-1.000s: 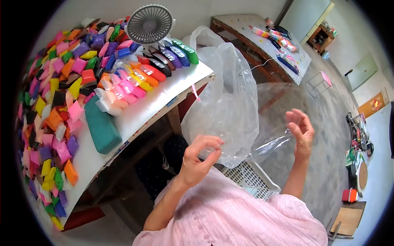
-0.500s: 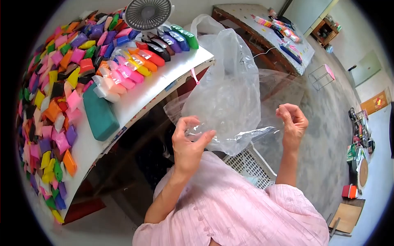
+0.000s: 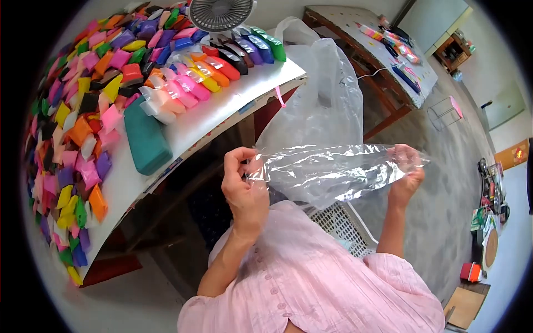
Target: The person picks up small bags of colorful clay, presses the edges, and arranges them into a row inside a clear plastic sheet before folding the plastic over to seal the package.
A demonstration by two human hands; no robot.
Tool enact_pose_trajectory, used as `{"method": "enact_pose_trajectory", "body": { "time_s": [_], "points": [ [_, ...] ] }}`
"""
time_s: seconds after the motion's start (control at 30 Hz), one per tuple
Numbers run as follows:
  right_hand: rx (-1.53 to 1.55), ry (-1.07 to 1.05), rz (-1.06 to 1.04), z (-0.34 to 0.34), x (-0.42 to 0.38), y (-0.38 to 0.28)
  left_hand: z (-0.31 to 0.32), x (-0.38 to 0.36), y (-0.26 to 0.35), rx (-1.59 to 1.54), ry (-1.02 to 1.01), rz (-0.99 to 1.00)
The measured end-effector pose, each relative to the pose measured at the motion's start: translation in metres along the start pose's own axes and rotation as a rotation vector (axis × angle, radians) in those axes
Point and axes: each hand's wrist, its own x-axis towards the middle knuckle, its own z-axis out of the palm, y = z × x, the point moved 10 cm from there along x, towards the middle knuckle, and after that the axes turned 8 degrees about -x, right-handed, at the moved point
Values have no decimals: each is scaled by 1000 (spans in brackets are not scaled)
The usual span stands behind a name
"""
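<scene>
A clear plastic bag [image 3: 327, 171] is stretched sideways between my two hands, glossy and wrinkled, in front of my chest. My left hand [image 3: 244, 191] is closed on its left end, fingers bent. At the other end, my right hand [image 3: 408, 169] pinches the film, partly seen through it. Behind it hangs a large translucent plastic bag [image 3: 316, 105] beside the table's end. Below the stretched film stands a white perforated basket [image 3: 344, 226], partly covered by the film and my shirt.
Many colourful small packets [image 3: 72, 150] cover the left table [image 3: 194, 125]. A teal block [image 3: 145, 139], a row of coloured pouches [image 3: 205, 72] and a grey fan [image 3: 221, 12] are there too. Behind is a second table [image 3: 355, 41]; a pink-topped stool [image 3: 455, 107] stands right.
The clear bag has been raised and pulled taut between both hands; before, it hung lower and looser. My view has shifted slightly, so the tables appear further right.
</scene>
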Motion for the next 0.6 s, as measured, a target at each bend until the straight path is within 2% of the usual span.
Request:
{"method": "enact_pose_trajectory", "body": {
  "time_s": [0.03, 0.2, 0.3, 0.4, 0.47, 0.53, 0.6],
  "points": [
    [-246, -75, 28, -3, 3, 10, 2, 0, 5, 36, 11, -3],
    [-881, 236, -646, -1, -39, -92, 21, 1, 63, 400, -67, 454],
    [-695, 345, -941, 5, -76, -140, 37, -7, 89, 584, -46, 733],
    [-583, -43, -1092, 41, -115, -156, 58, -14, 96, 764, -89, 848],
    [-544, -213, -1049, 80, -130, -169, 74, -20, 107, 816, -177, 907],
    [-580, -327, -920, 105, -119, -151, 84, -26, 116, 796, -234, 975],
    [-561, -415, -813, 119, -115, -145, 86, -31, 122, 822, -229, 1048]
  ]
}}
